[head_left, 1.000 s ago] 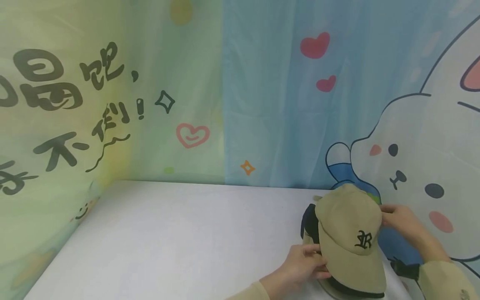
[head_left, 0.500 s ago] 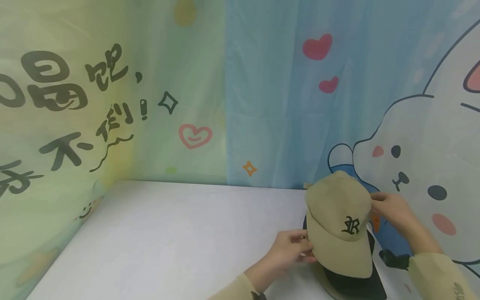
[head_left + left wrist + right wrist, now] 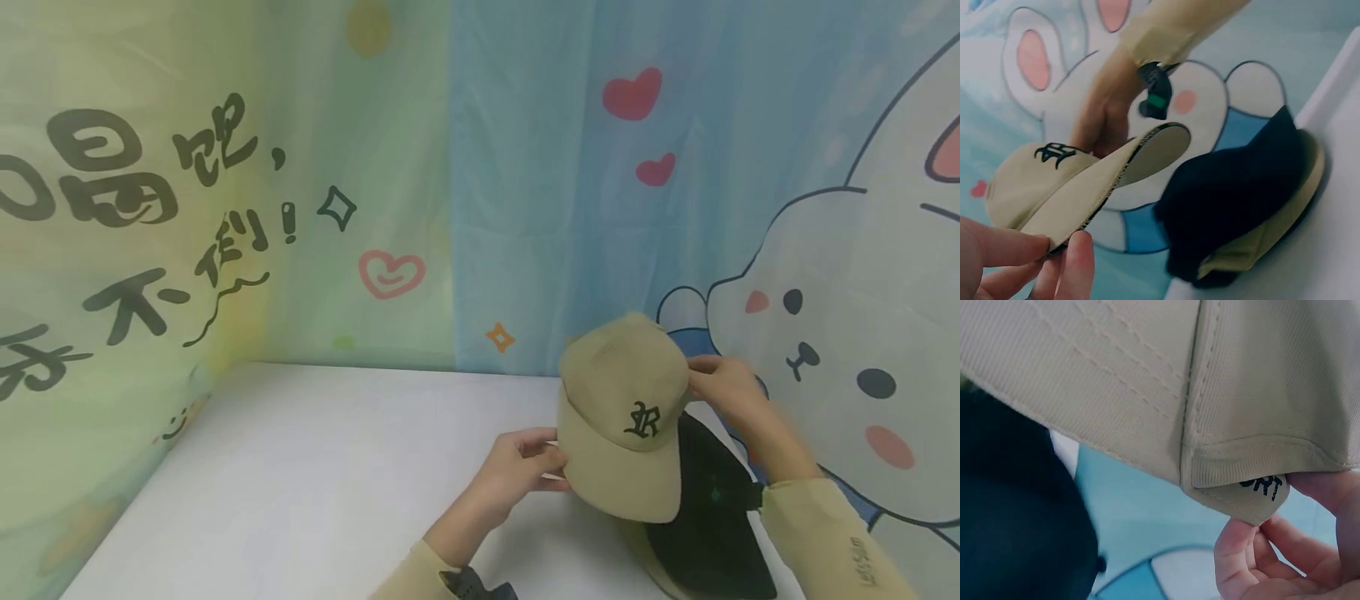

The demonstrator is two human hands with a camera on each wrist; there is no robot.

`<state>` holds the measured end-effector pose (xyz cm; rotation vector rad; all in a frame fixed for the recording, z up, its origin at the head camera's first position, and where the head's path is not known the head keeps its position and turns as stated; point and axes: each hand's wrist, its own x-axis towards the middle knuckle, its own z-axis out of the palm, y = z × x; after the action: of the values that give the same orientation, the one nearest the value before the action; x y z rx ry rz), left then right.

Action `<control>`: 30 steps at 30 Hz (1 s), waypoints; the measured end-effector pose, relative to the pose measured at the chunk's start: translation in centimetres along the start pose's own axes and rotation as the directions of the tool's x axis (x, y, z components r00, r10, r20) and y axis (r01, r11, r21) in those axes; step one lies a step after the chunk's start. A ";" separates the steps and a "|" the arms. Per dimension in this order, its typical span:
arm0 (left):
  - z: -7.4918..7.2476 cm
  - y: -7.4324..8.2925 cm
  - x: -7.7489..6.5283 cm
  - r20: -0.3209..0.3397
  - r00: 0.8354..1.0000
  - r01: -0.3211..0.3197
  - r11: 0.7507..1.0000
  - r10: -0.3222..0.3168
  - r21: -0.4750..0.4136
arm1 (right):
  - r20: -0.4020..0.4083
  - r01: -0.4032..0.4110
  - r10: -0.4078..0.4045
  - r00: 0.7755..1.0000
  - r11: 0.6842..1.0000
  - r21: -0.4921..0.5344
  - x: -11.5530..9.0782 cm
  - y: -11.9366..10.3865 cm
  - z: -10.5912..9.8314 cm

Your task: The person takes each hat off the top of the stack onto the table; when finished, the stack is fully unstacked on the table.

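A beige baseball cap with a black letter emblem is lifted between both hands, brim toward the person. My left hand pinches the edge of its brim, thumb and fingers on either side in the left wrist view. On the other side, my right hand holds the lower rim of the crown; in the right wrist view its fingertips grip a turned-out inner band with dark lettering. Below and to the right, a black cap lies stacked on another beige cap on the table.
The white table stretches to the left of the caps. Behind it hangs a printed curtain with hearts, and a cartoon rabbit on the right. The stacked caps sit near the table's right edge.
Both hands have carried the beige cap up and left, off the stack. Much more of the black cap beneath now shows.
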<state>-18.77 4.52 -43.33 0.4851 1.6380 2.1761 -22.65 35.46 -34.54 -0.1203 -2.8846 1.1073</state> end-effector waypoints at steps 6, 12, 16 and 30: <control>-3.1 1.9 -1.6 -0.050 0.998 -0.027 0.996 0.031 0.083 | -0.005 0.035 -0.035 0.999 0.988 0.151 1.1 -3.1 2.5; -6.3 3.2 -3.3 -0.089 0.995 -0.028 0.989 0.042 0.147 | 0.025 0.034 -0.041 0.999 0.974 0.222 2.0 -6.1 4.8; -8.2 4.2 -4.7 -0.119 0.992 -0.024 0.978 0.050 0.209 | 0.040 0.045 -0.059 0.997 0.955 0.293 2.5 -7.9 6.5; -13.1 6.1 -9.9 -0.266 0.961 0.009 0.956 0.073 0.294 | 0.038 0.100 -0.129 0.991 0.896 0.432 3.2 -12.9 12.9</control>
<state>-17.02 -12.83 -41.36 0.2986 2.1341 2.1068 -27.48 17.57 -35.39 0.1063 -2.5756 1.7138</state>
